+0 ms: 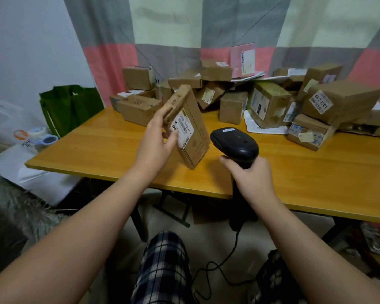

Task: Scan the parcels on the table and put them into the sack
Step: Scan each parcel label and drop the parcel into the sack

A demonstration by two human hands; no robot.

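Aloft in hands (156, 141): parcel (190, 126), scanner (235, 145)

The left hand (156, 145) and right hand (253, 178) are bare, as are both forearms (86, 227) as far as they show. The legs wear checked trousers (162, 270), dark navy crossed with white bands.

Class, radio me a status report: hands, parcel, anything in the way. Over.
Left hand holds flat parcel, label showing. Right hand grips scanner beside it. Nothing between them. More parcels piled on table behind.
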